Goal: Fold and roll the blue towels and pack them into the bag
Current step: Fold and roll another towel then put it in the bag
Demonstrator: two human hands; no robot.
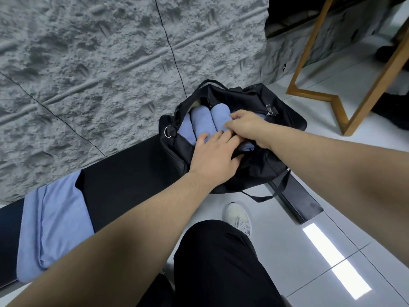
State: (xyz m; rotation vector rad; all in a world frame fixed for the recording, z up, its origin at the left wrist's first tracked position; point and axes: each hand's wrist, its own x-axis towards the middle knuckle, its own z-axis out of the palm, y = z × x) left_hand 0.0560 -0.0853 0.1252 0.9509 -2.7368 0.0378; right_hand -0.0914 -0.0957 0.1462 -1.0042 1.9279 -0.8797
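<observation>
Both hands are at the mouth of the black bag [261, 171], which sits on the end of a dark bench [124, 171] against a rough grey wall [88, 52]. I count three rolled blue towels [202, 122] standing side by side inside it, tight against one another. My right hand [245, 126] has its fingers curled over the right-most roll, seemingly tucking it down; whether it pinches the cloth or only presses on it I cannot tell. My left hand [213, 158] lies flat across the near rim with the fingers fairly straight, touching the front of the rolls, gripping nothing that I can see.

Well apart, at the other end of the bench, one folded towel [55, 220] lies flat, not yet rolled.

From my seat, I judge these towels light, soft and springy: a roll will loosen as soon as pressure comes off, so it wants holding around its middle with the whole hand, loose edge trapped underneath. The bag is limp fabric and its rim sags, so one hand should hold the opening wide while the other seats a roll. The folded one is best taken at a short edge and rolled on the bench, which gives firm backing.
</observation>
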